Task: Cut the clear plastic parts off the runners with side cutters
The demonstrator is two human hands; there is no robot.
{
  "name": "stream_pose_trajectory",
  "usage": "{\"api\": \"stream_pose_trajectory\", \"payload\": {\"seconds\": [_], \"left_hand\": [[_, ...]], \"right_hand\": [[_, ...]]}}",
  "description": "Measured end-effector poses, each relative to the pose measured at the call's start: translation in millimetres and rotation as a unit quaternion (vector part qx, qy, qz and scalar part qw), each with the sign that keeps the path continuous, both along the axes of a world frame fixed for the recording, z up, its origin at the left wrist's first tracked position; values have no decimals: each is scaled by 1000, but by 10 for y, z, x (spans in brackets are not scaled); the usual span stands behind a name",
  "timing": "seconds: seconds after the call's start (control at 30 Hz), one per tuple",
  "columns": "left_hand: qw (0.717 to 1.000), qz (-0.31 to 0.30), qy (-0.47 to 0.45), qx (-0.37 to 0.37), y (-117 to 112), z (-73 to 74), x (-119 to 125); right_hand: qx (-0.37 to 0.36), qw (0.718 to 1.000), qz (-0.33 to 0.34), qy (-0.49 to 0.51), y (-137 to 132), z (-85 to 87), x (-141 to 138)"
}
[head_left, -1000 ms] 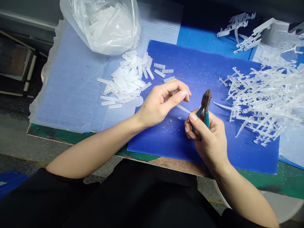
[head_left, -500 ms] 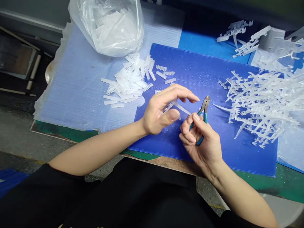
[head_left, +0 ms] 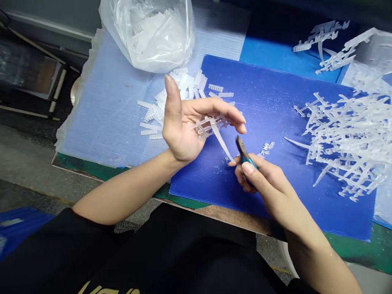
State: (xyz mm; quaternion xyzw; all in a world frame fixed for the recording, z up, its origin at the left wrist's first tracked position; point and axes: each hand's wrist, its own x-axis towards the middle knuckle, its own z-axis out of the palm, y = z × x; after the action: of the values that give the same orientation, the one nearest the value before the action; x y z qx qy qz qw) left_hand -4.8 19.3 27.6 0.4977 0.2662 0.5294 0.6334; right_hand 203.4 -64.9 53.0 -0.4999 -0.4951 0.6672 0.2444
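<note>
My left hand (head_left: 183, 126) is turned palm up over the blue corrugated sheet (head_left: 275, 122). Its fingers curl round a translucent plastic sprue frame (head_left: 211, 124) whose long spike points down toward my right hand; the thumb sticks up, free. My right hand (head_left: 260, 179) is closed on small cutting pliers (head_left: 243, 152) with teal handles. The jaws point up and left, just right of the spike's tip.
A heap of cut white comb-like pieces (head_left: 174, 98) lies behind my left hand. A clear bag (head_left: 150, 32) of such pieces stands at the back. A large tangle of uncut sprue frames (head_left: 349, 134) fills the right side. Small offcuts (head_left: 266, 148) lie near the pliers.
My left hand has rolled palm up and lifted the sprue frame, thumb now raised. The pliers swung from pointing up-right to up-left, closer to the spike.
</note>
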Motion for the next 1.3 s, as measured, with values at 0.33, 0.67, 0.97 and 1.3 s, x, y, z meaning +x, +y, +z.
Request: {"api": "stream_pose_trajectory", "payload": {"seconds": [0.33, 0.67, 0.97, 1.3], "left_hand": [[991, -100, 86, 25, -90, 143, -9], [985, -110, 130, 43, -57, 161, -9], [976, -136, 148, 85, -25, 145, -38], [975, -156, 147, 58, -45, 132, -41]], "right_hand": [[-28, 999, 31, -1, -106, 33, -71], [-19, 999, 35, -5, -112, 49, -74], [-4, 1000, 30, -8, -106, 66, -93], [10, 998, 59, -24, -63, 83, -40]]}}
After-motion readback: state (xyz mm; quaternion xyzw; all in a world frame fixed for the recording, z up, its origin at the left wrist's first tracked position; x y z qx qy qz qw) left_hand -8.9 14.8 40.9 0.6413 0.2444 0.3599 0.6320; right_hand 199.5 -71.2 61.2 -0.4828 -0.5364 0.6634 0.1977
